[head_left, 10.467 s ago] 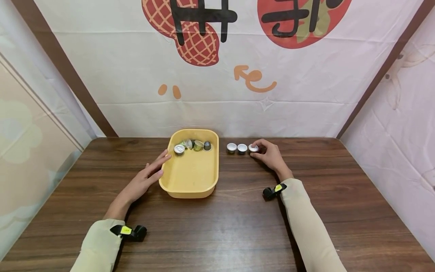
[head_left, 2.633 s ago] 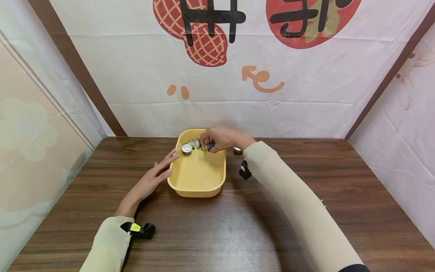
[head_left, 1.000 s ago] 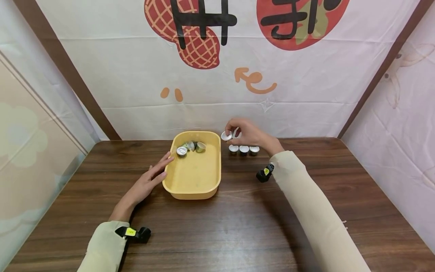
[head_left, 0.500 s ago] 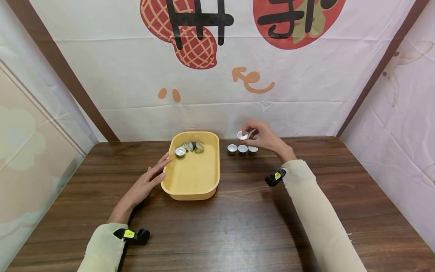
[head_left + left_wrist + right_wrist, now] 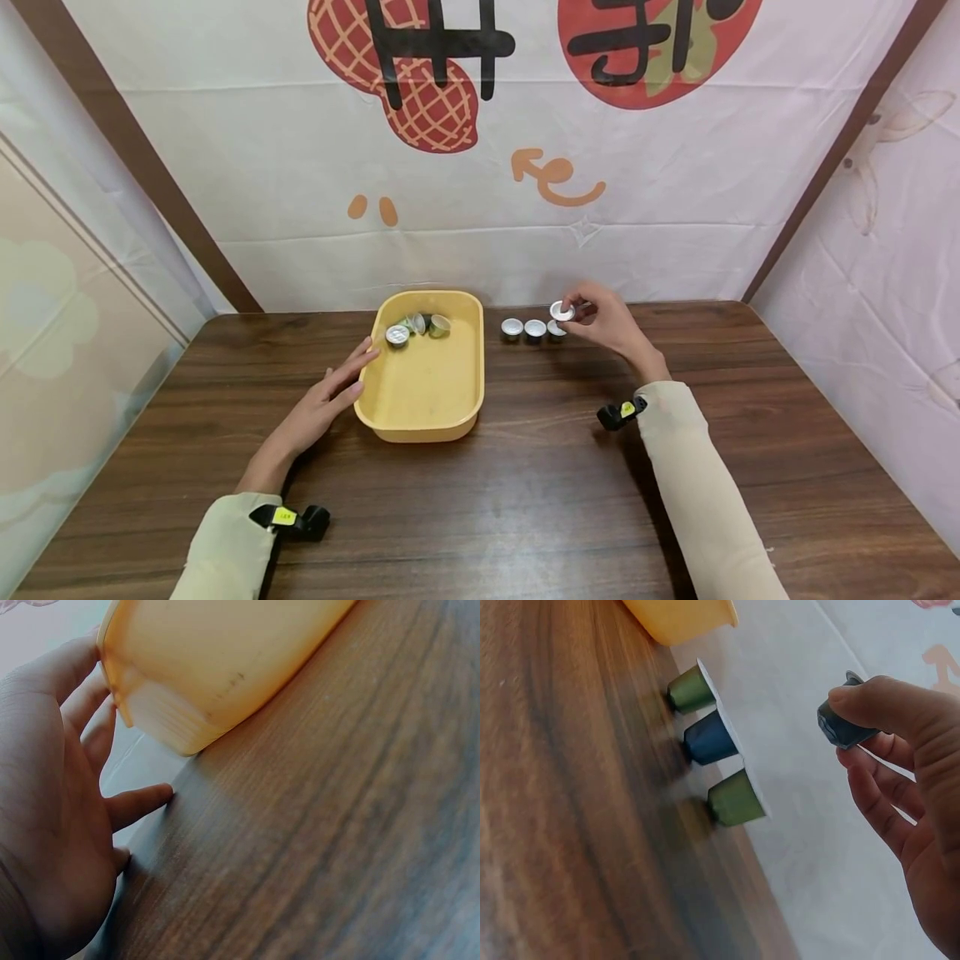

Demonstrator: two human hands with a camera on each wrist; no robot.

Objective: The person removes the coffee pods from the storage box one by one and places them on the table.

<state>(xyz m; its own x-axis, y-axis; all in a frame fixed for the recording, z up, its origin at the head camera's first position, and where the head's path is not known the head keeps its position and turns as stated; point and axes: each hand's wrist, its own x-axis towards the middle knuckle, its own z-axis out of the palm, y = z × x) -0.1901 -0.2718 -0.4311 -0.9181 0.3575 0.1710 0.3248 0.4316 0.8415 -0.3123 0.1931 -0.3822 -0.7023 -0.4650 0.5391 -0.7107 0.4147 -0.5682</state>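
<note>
My right hand [image 5: 611, 327] pinches a dark blue-grey coffee capsule [image 5: 846, 724] between thumb and fingers, foil lid up, raised above the table. Just below and left of it, three capsules stand lid-up in a row: a green capsule [image 5: 692, 691] nearest the tub, a blue capsule [image 5: 712, 739] in the middle, another green capsule [image 5: 737, 799] at the right end. With fingers extended, my left hand [image 5: 318, 408] rests against the left rim of the yellow tub [image 5: 420, 392]. In the left wrist view the fingertips lie at the tub's rim.
Several capsules lie at the tub's far end, among them a silver-lidded capsule [image 5: 397, 335] and a greenish capsule [image 5: 440, 326] on its side. A white printed curtain [image 5: 300, 267] rises behind the back edge of the wooden table [image 5: 480, 517].
After reaching into the tub, my right hand has lifted out the blue-grey capsule and carried it rightward over the row, lowering near its right end. The left hand stays at the rim.
</note>
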